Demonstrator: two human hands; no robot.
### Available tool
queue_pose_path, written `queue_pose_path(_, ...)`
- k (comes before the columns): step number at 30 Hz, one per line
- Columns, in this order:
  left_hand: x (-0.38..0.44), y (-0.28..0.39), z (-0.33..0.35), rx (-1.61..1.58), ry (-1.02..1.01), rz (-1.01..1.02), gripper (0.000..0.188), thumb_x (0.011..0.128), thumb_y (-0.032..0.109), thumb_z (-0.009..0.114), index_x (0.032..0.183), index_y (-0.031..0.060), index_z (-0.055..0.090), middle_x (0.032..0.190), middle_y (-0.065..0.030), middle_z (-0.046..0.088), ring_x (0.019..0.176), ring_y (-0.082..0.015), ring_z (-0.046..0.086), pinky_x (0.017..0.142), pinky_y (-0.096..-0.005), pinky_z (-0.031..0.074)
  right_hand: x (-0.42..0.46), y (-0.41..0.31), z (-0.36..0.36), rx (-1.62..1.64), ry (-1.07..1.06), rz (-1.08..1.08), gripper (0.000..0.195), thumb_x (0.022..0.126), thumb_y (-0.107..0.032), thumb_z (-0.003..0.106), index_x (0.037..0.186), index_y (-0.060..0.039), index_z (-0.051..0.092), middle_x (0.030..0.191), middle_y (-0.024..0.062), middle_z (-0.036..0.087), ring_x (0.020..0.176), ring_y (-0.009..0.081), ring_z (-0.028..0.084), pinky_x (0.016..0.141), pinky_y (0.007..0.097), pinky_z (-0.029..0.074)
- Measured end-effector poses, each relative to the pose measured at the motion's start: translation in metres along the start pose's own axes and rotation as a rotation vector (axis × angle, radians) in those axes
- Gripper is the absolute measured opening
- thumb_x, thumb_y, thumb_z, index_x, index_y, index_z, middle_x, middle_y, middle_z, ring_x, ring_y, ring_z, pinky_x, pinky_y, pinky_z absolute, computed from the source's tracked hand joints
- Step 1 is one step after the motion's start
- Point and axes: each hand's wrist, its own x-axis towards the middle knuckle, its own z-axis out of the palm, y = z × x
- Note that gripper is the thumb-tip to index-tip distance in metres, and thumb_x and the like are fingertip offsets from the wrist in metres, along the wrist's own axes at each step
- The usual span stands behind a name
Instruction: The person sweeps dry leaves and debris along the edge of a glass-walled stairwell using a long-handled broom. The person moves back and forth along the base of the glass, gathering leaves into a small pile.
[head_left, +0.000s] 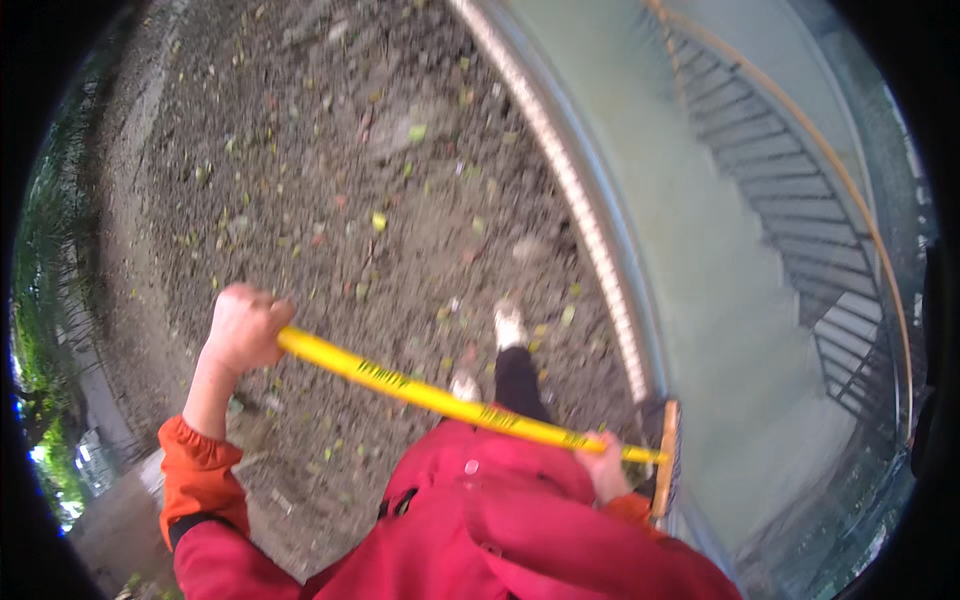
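Note:
A yellow pole with dark writing slants across the front of my red jacket. My left hand is closed around its upper-left end. Farther down the pole, near its other end, my right hand grips it. Just beyond that hand, the pole meets a narrow wooden block with dark material, perhaps bristles, along its far side; its underside is hard to make out. The block is beside the lower end of a light-coloured edging strip; whether they touch, I cannot tell.
Rough brown soil with scattered leaves and small stones lies around my shoes. A pale curved edging strip separates it from a smooth grey-green surface on the right. Beyond are dark steps or slats and an orange-brown curved rail.

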Motion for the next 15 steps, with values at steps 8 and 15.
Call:
queue_pose_path(8, -0.067, -0.046, -0.072, 0.109, 0.013, -0.239, 0.016, 0.044, 0.024, 0.063, 0.051, 0.0165, 0.049, 0.052, 0.0019, 0.050, 0.052, -0.0202, 0.054, 0.052, -0.0332, 0.041, -0.021, 0.027, 0.108, 0.018, -0.229, 0.213, 0.026, 0.081, -0.022, 0.042, 0.060, -0.0114, 0.033, 0.056, 0.0058, 0.038, 0.057, 0.0212, 0.040, 0.064, 0.0373, 0.040)
queue_pose_path(15, -0.181, -0.074, -0.102, 0.254, 0.235, -0.563, 0.021, 0.041, 0.020, 0.060, 0.048, 0.0147, 0.041, 0.051, -0.0008, 0.045, 0.051, -0.0228, 0.048, 0.051, -0.0353, 0.037, -0.072, 0.097, 0.276, -0.133, -0.297, 0.327, 0.028, 0.086, -0.023, 0.040, 0.061, -0.0113, 0.033, 0.052, 0.0022, 0.035, 0.052, 0.0178, 0.037, 0.059, 0.0334, 0.038)
